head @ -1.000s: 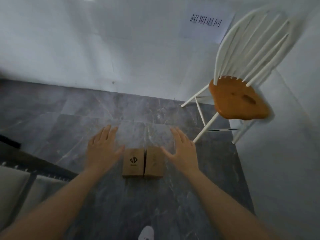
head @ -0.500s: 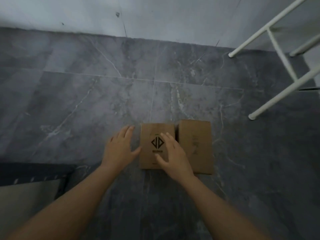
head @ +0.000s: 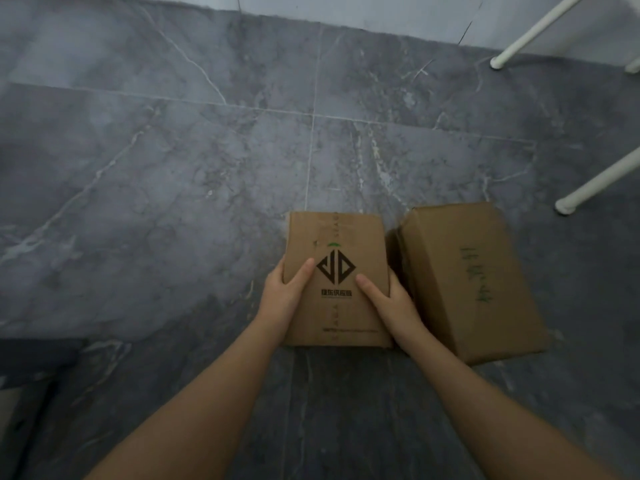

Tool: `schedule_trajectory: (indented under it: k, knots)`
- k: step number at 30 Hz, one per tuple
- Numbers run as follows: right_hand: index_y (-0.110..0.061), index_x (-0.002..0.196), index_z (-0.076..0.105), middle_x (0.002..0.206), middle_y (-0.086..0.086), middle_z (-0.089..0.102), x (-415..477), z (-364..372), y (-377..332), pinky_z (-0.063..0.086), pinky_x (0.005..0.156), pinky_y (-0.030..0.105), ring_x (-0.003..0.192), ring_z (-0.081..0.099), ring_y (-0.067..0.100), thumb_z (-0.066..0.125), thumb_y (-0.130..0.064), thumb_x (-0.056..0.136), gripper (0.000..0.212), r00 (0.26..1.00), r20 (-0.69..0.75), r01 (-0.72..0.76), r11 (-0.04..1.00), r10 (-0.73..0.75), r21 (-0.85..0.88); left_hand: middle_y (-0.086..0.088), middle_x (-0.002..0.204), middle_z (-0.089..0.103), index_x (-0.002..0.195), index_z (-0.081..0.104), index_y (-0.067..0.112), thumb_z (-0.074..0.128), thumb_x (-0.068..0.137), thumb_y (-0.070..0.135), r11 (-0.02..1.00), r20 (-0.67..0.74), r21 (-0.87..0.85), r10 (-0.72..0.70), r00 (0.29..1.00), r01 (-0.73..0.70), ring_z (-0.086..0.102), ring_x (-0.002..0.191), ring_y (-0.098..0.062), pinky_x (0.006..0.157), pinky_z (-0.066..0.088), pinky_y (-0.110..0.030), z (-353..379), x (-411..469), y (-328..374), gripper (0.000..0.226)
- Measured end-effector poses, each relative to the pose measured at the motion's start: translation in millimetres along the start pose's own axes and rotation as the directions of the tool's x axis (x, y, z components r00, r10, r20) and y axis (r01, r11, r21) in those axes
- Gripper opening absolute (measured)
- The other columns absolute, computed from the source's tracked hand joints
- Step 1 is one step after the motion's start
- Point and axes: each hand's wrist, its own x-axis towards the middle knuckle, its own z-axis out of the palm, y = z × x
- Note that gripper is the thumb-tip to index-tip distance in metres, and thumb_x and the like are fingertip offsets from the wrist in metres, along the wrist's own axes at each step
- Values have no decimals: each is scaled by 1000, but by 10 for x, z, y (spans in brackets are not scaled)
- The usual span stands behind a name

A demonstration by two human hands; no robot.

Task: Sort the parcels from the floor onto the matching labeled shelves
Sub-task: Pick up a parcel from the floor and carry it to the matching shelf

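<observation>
Two brown cardboard parcels lie on the grey marble floor. The left parcel (head: 337,244) carries a black diamond logo and printed text on top. My left hand (head: 284,296) grips its left side with the thumb on top. My right hand (head: 391,303) grips its right side, thumb beside the logo, fingers in the gap between the boxes. The right parcel (head: 471,278) has handwritten green characters on top and sits slightly turned, free of both hands.
White chair legs (head: 588,188) stand at the right, close to the right parcel, and another chair leg (head: 526,36) stands near the white wall at the top. A dark edge of furniture (head: 34,355) shows at the lower left.
The camera has dropped closer to the floor. Both hands went from hovering open over the parcels to gripping the sides of the logo parcel. The right parcel now sits apart and turned.
</observation>
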Motion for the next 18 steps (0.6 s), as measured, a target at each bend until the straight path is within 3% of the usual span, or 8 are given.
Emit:
schedule_trajectory:
  k: [3,8,13,18]
  knots:
    - [-23,137,39,124,2,59,-103,72,-154,50,94,40,113,58,20,66,-38,80,65,999,-51,17,998,-13,63,4,97,63,120,47,27,57,86,40,999,-18,-33,15,1000,-16,62,84,-12,61,49,-24,-18,-94,129,38]
    - [-19,137,41,124,-1,59,-640,-28,-1004,48,95,31,112,57,14,72,-38,75,71,974,-155,170,985,-166,11,1,104,65,126,50,21,61,84,38,993,-97,-40,110,989,-114,64,93,-12,64,55,-21,-116,-671,812,47]
    - [-19,140,37,131,-1,55,-1617,-365,-2388,49,93,28,114,55,12,70,-41,76,75,941,-181,295,955,-286,22,7,101,63,125,48,24,60,83,42,970,-114,14,242,964,-242,63,89,-9,68,54,-21,-177,-1777,2179,47]
    - [-20,138,37,121,-7,55,-2761,-878,-4108,47,72,6,101,55,4,69,-39,78,71,874,-218,452,891,-435,36,6,104,65,120,50,27,60,82,43,904,-99,24,426,899,-426,65,93,-12,76,55,-29,-198,-3136,3889,42]
